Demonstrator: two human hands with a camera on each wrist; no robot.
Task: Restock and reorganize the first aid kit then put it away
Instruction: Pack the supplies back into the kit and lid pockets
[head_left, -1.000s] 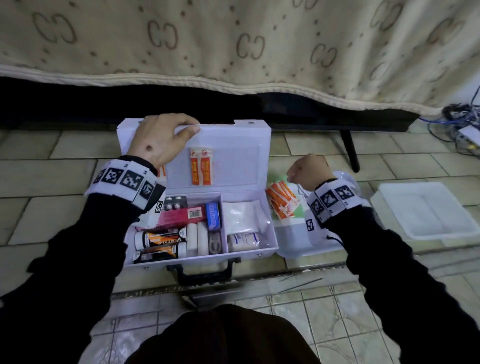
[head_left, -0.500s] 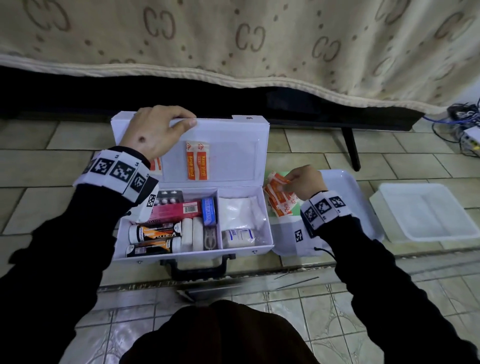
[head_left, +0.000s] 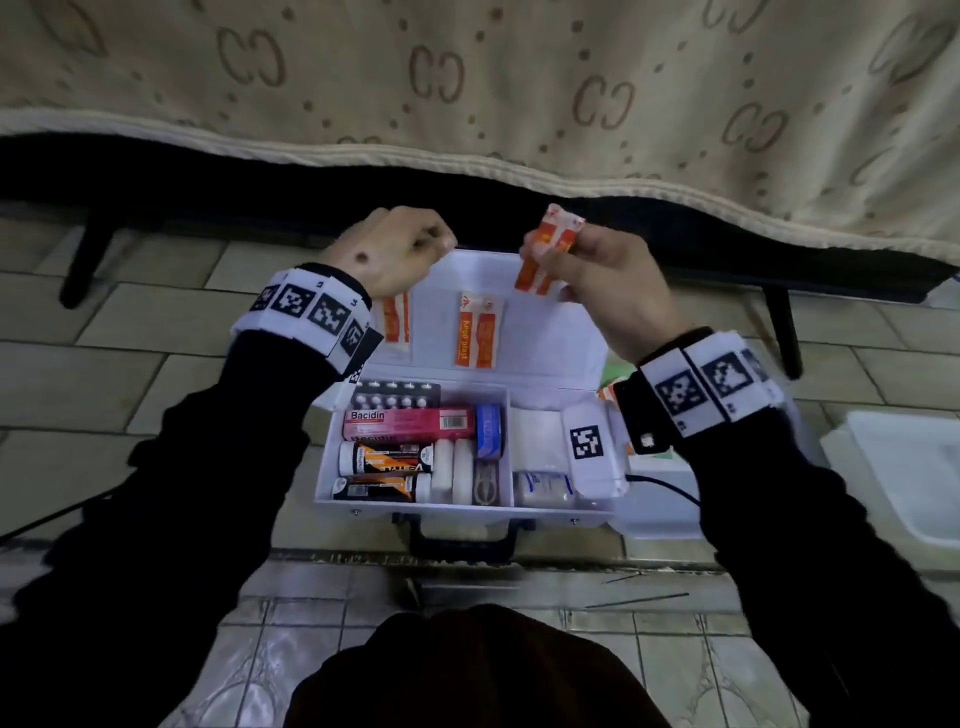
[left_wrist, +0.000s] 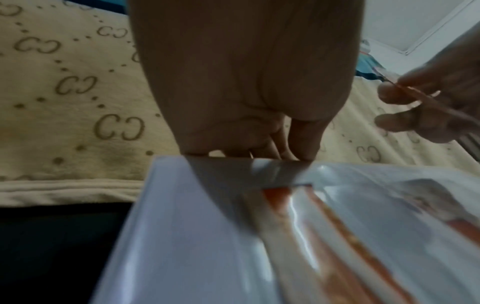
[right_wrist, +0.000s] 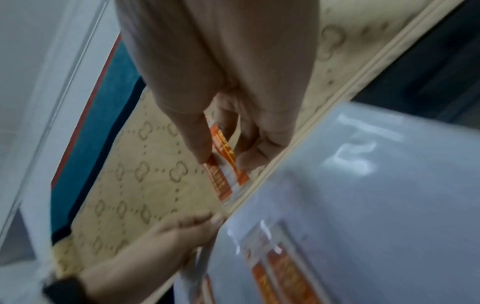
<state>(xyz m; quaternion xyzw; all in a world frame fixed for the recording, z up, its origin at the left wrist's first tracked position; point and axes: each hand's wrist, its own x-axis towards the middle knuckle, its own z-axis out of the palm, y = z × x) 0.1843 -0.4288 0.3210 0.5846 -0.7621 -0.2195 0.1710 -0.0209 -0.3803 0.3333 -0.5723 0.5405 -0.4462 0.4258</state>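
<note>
The white first aid kit (head_left: 462, 512) lies open on the tiled floor with its lid (head_left: 550, 338) raised. Orange plaster strips (head_left: 480, 332) sit in the lid's clear pocket (left_wrist: 389, 226). My left hand (head_left: 395, 249) curls its fingers (left_wrist: 246, 150) over the lid's top left edge. My right hand (head_left: 597, 275) pinches a small bunch of orange and white plasters (head_left: 550, 249) just above the lid's top edge, seen also as plasters (right_wrist: 223, 164) between thumb and fingers. The base holds a blister pack (head_left: 395, 395), a pink Bacidin box (head_left: 410, 422), two orange tubes (head_left: 384, 460) and a small bottle (head_left: 545, 488).
A bed with a beige patterned blanket (head_left: 519, 93) hangs over the dark gap behind the kit, with black bed legs (head_left: 779, 332) on both sides. A white tray (head_left: 893, 467) stands on the floor at the right. Another white tray (head_left: 660, 519) lies under my right forearm.
My right hand has carried the plasters from the tray on the right up and left to the top of the lid. My left hand stays on the lid's edge.
</note>
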